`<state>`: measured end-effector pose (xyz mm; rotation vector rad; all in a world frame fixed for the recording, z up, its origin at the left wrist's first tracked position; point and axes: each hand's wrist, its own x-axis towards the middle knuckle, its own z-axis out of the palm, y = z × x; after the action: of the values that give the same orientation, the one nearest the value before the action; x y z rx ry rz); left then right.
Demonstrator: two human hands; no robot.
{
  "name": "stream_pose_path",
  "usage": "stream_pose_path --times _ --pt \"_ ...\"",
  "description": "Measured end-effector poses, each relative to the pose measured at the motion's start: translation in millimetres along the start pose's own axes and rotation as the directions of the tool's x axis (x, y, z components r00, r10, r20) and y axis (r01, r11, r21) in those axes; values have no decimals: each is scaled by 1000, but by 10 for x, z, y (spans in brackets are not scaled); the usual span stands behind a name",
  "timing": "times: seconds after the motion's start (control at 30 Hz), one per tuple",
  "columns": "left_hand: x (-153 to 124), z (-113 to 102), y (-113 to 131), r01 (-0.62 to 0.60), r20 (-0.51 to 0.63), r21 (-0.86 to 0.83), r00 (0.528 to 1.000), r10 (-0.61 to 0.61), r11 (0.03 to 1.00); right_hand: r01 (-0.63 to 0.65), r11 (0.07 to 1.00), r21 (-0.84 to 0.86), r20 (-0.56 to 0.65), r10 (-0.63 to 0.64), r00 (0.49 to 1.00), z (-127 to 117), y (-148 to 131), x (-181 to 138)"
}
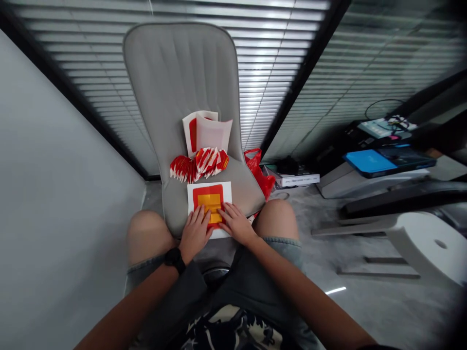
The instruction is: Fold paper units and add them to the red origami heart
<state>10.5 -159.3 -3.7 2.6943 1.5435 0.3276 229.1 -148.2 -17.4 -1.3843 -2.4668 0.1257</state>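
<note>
The left hand [195,232] and right hand [236,223] are lying palm-down on a white paper sheet [209,200] marked with a red square and a yellow square inside it. Their fingers are extended and nearly meeting over the yellow, with neither hand clenching or pinching. The sheet is sitting at the front of the seat of a grey upholstered chair [178,82], a black wristwatch [174,259] showing on the left wrist just short of it. Farther back on the seat, a heap of red-and-white folded paper pieces [199,164] is lying, with white-and-red paper sheets [206,130] leaning against the backrest behind it. A red plastic bag [260,172] is bunching just right of the seat — a boxed book [292,180] lying beyond it.
</note>
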Motion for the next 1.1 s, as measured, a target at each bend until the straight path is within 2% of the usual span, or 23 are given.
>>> stream_pose_path --times 0.17,0.33,0.6,0.87,1.1 --pt "110 9 4 50 -22 -8 998 -51 999 10 1000 14 39 -10 999 42 124 80" --pt "56 -2 -67 2 -19 -66 1000 -3 998 39 999 4 48 -39 998 54 178 39" --pt "25 -11 -51 17 -46 -96 999 -21 995 40 999 -12 18 -39 999 74 167 0" --pt "24 -51 -157 -45 -79 -154 996 33 987 31 999 32 -33 -30 999 77 211 -23" --pt "21 -13 -207 -38 -56 -189 998 28 981 18 998 57 -52 -15 999 97 249 9"
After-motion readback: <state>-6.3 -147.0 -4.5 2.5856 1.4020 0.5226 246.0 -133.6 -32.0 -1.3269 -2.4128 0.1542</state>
